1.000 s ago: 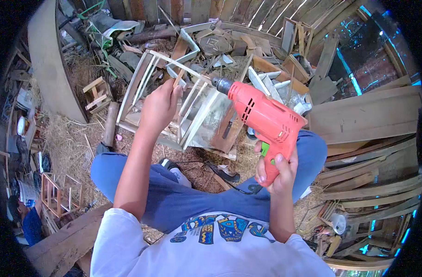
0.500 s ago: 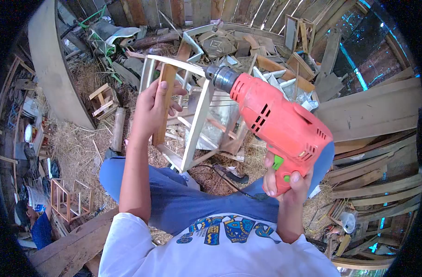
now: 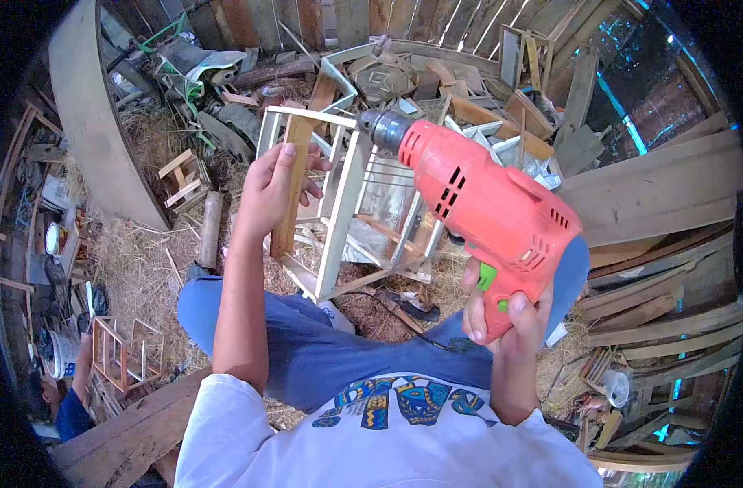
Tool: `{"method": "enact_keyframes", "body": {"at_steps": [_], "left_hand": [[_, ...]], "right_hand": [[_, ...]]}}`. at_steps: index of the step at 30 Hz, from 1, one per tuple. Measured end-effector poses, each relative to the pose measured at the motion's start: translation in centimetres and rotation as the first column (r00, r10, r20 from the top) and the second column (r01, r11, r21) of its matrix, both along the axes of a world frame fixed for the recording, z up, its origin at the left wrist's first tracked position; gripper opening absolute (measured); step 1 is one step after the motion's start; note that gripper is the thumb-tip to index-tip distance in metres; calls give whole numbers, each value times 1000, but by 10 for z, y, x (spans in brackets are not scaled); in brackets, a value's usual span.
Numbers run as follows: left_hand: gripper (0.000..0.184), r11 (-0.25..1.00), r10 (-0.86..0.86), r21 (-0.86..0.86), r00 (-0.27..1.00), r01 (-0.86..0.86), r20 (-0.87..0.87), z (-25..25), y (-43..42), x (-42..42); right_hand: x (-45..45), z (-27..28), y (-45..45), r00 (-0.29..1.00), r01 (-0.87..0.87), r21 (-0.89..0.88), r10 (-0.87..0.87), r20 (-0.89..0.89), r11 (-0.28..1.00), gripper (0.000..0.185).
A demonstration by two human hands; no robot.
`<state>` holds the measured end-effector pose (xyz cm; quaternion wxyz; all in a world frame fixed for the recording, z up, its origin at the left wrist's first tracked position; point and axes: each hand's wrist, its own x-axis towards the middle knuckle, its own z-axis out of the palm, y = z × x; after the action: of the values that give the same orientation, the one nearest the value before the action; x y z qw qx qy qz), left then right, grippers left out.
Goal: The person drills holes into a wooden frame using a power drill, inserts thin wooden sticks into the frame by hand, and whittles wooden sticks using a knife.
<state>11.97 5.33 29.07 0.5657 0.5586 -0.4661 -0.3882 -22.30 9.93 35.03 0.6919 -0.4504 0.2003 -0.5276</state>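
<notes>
My right hand (image 3: 518, 324) is wrapped round the handle of a red power drill (image 3: 489, 207) with a green trigger. The drill points left, its black chuck meeting the top corner of a pale wooden frame (image 3: 347, 207) in this view. Whether a bit is in the wood cannot be seen. My left hand (image 3: 272, 183) grips a brown wooden board (image 3: 288, 220) along the frame's left side, thumb on the near face and fingers round behind it. The frame stands tilted between my knees.
Wood scraps (image 3: 461, 77) lie heaped by the plank wall. A small wooden frame (image 3: 126, 358) stands at lower left, beside another person's arm (image 3: 83, 370). Long boards (image 3: 656, 191) are stacked on the right. A dark cable (image 3: 404, 317) runs over the straw.
The drill has shifted slightly left, and the frame's top has turned a little. At lower left, the other person's arm has stretched up toward the small frame.
</notes>
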Motion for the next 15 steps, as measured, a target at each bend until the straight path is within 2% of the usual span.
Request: {"method": "enact_keyframes", "body": {"at_steps": [3,7,9,12,15], "left_hand": [[46,1000,21,6,1000,-21,14,-2,-1,15],[41,982,183,10,974,-186,133,7,9,49],[39,944,324,-14,915,-330,240,17,20,62],[38,889,445,-31,847,-456,291,25,39,87],[38,861,496,-84,789,-502,363,17,51,102]], "right_hand": [[1,-7,-9,999,10,-98,-14,-45,995,66],[10,-9,-21,998,29,-72,-33,-56,997,62],[14,-11,-29,998,36,-1,-36,-43,999,61],[25,-17,-44,997,-21,-25,19,-76,999,64],[40,-21,-52,992,-65,-15,62,-114,998,67]]}}
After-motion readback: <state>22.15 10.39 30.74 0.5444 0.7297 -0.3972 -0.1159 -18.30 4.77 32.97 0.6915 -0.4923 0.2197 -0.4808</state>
